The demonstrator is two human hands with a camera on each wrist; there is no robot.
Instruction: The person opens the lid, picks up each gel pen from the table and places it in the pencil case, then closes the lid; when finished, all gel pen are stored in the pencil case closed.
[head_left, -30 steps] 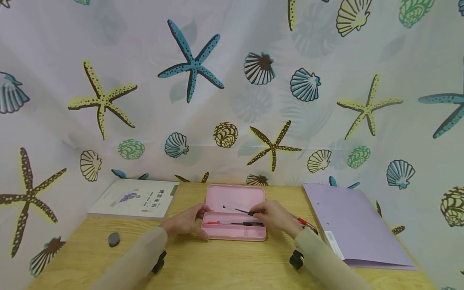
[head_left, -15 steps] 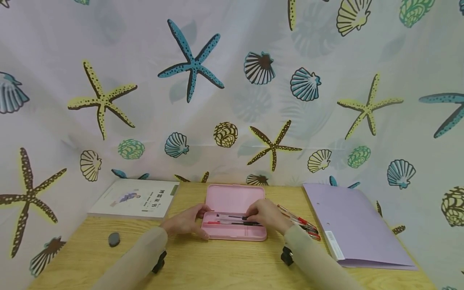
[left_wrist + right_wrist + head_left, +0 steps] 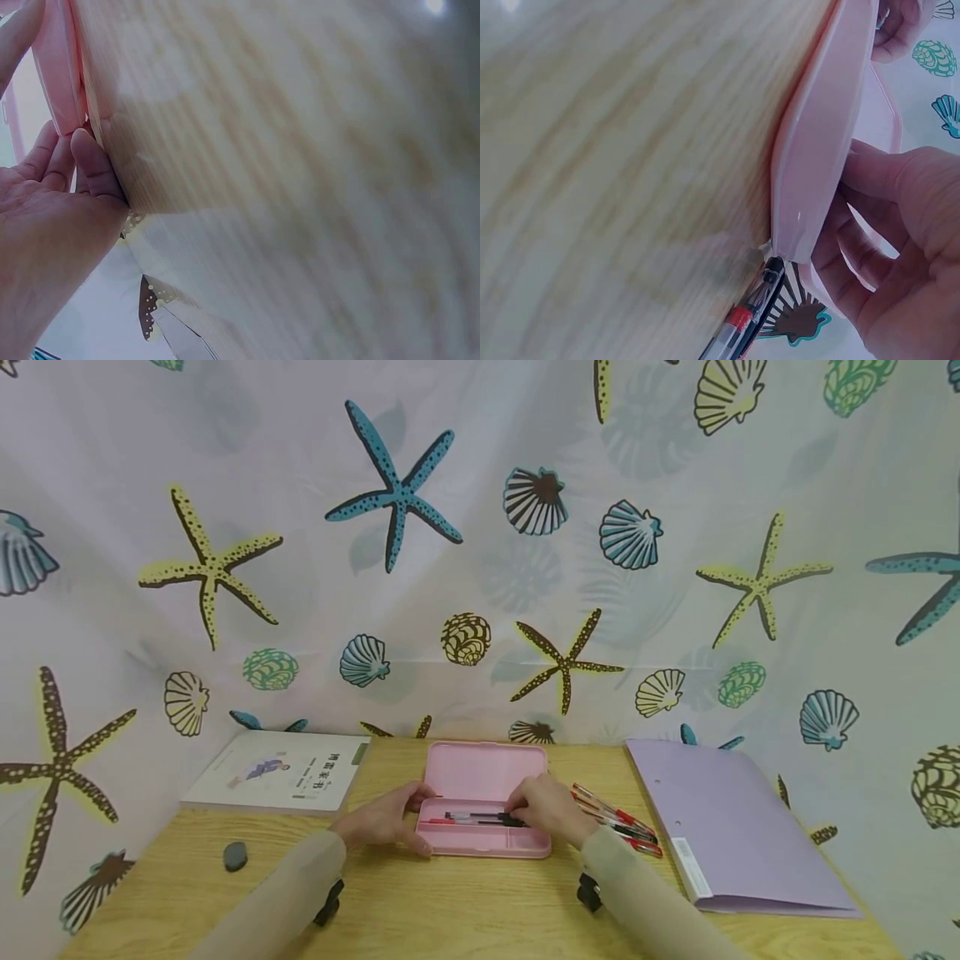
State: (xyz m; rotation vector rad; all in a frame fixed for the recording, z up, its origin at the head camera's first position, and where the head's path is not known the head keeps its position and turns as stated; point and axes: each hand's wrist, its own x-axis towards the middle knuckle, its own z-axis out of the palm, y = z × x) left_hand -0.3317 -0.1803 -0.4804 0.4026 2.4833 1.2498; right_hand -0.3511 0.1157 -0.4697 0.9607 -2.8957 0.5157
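A pink pencil case lies on the table with its lid raised at the back. My left hand holds its left end, thumb at the front corner and fingers behind. The left wrist view shows those fingertips against the pink wall. My right hand is over the right part of the tray, pinching the black end of a clear-barrelled pen low in the long compartment. Beside that pen lies one with a red end. In the right wrist view the fingertips of my right hand are hidden behind the case wall.
Several red and black pens lie in a loose bunch right of the case. Farther right is a purple folder. A white book lies at the back left, a dark grey oval object in front of it. A patterned curtain hangs behind.
My right hand has moved left and down, lowering the pen from above the tray into the long compartment. More of the loose pens show now. The left hand has stayed on the case.
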